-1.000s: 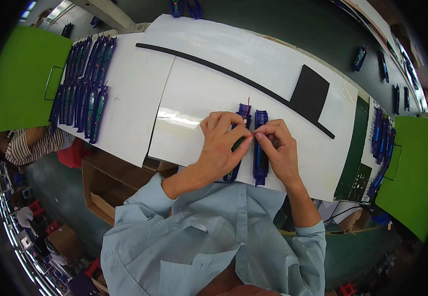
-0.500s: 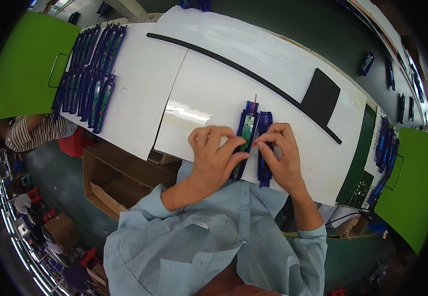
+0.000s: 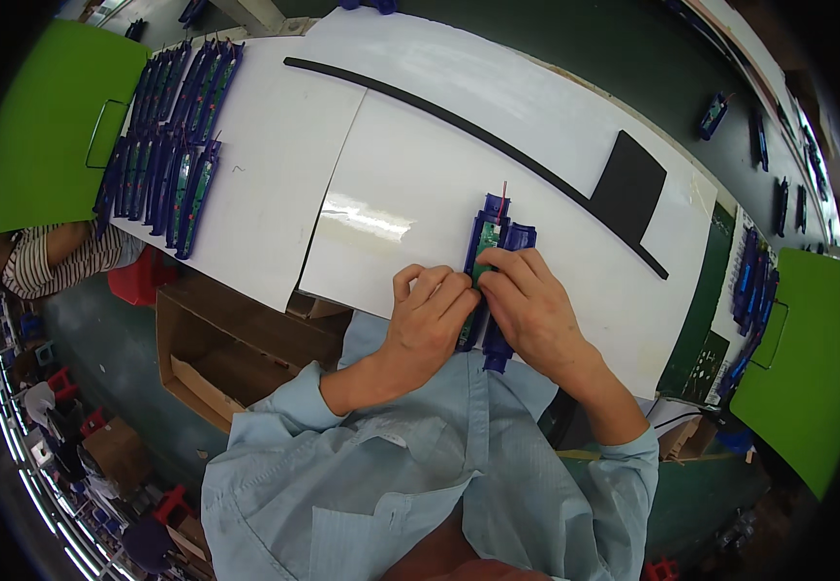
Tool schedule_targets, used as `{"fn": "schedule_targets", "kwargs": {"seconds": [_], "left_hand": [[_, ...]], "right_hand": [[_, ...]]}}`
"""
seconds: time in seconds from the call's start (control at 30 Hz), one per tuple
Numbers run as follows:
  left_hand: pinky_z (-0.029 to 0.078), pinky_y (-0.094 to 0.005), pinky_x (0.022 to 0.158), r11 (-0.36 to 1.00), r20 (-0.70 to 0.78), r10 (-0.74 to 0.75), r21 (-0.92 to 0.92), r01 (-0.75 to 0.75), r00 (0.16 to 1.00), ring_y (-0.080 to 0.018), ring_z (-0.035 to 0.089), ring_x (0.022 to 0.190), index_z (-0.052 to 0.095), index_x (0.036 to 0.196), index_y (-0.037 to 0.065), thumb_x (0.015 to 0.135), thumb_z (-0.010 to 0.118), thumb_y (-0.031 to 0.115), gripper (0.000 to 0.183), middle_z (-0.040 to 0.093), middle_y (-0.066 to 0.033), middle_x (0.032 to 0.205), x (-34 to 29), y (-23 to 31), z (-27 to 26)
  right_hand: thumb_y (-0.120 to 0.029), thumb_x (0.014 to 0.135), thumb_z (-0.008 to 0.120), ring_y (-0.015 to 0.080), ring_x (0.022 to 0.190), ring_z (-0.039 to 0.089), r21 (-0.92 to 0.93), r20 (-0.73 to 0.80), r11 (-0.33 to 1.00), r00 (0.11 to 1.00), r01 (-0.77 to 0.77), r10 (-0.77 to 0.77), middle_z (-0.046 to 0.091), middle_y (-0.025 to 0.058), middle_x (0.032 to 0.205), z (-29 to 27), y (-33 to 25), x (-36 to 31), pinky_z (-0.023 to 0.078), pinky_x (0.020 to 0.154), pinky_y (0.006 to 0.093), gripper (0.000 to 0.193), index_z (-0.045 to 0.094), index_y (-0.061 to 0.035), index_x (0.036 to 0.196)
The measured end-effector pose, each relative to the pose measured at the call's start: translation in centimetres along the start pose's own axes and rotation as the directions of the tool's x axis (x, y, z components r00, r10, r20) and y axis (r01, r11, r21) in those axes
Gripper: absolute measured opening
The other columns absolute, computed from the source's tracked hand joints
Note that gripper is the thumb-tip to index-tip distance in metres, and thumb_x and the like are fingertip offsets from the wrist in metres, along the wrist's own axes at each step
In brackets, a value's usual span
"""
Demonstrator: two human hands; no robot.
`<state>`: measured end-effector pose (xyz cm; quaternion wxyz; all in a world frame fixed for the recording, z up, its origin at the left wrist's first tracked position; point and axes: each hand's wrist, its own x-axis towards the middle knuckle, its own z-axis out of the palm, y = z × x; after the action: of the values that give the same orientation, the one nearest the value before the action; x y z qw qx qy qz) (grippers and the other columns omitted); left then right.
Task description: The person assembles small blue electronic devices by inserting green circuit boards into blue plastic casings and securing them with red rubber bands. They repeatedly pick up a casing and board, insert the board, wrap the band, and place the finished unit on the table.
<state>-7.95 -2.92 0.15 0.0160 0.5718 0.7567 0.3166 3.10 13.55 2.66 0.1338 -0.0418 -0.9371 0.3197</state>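
Observation:
In front of me on the white table lies a long dark blue plastic housing [image 3: 494, 204] with a narrow green circuit board [image 3: 488, 235] inside and a red wire standing out of its far end. A second blue housing half [image 3: 523, 235] lies against its right side, partly under my fingers. My left hand [image 3: 428, 320] is closed, fingertips pinched together at the board's left edge. From the right, my right hand [image 3: 534, 308] bends over the board, thumb and fingers pressed together on its middle. Whatever the fingertips hold is hidden.
A long black strip [image 3: 439, 114] and a black rectangular pad [image 3: 628, 182] lie farther back on the table [image 3: 275, 165]. Rows of blue housings with boards [image 3: 180, 145] stand at left beside a green panel [image 3: 47, 126]. A cardboard box [image 3: 236, 339] sits below; another person's striped sleeve [image 3: 42, 261] shows left.
My right hand has moved left from the second housing half onto the board; the small red part in its fingers is now hidden. My left fingers have closed. The second half has shifted against the first.

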Motion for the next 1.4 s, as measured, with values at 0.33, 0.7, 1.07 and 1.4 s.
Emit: {"fn": "schedule_targets", "kwargs": {"seconds": [0.33,0.7,1.07,1.4], "left_hand": [[0.047,-0.0491,0.099,0.995,-0.079,0.023,-0.090,-0.030,0.997,-0.0275,0.063,0.108,0.073,0.107,0.004,0.088,0.078,0.016,0.023,0.066,-0.0068,0.111,-0.6,-0.9,0.4],[0.044,-0.0520,0.114,0.978,0.067,0.184,-0.111,-0.176,0.981,-0.0245,0.064,0.122,0.075,0.126,0.009,0.078,0.086,0.042,0.059,0.069,-0.0041,0.130,-3.7,-1.5,-0.3],[0.044,-0.0516,0.114,0.978,0.060,0.188,-0.104,-0.181,0.980,-0.0232,0.064,0.122,0.077,0.123,0.010,0.076,0.087,0.042,0.058,0.070,-0.0033,0.129,-4.0,-1.9,0.1],[0.045,-0.0511,0.113,0.979,0.056,0.194,-0.078,-0.189,0.979,-0.0233,0.064,0.124,0.078,0.121,0.010,0.076,0.086,0.043,0.057,0.069,-0.0031,0.133,-3.9,-2.1,0.1]], "right_hand": [[0.000,0.087,0.071,0.0316,0.104,0.062,0.087,0.070,0.992,0.994,-0.087,0.081,0.062,0.0122,0.122,-0.7,0.0,1.0,0.055,0.089,0.0409,0.014,0.065,-0.0004,0.100],[-0.002,0.090,0.071,0.0323,0.103,0.064,0.228,0.245,0.915,0.929,-0.334,0.278,0.056,0.0142,0.124,-1.7,0.1,2.0,0.054,0.089,0.0413,0.006,0.066,0.0013,0.090],[-0.003,0.090,0.071,0.0328,0.110,0.061,0.224,0.257,0.916,0.927,-0.332,0.273,0.056,0.0138,0.119,-1.5,0.5,2.3,0.052,0.095,0.0414,0.006,0.068,0.0017,0.088],[0.004,0.088,0.074,0.0312,0.101,0.059,0.215,0.159,0.955,0.972,-0.205,0.173,0.057,0.0130,0.115,-0.6,0.4,1.0,0.052,0.087,0.0399,0.011,0.067,0.0003,0.096]]}}
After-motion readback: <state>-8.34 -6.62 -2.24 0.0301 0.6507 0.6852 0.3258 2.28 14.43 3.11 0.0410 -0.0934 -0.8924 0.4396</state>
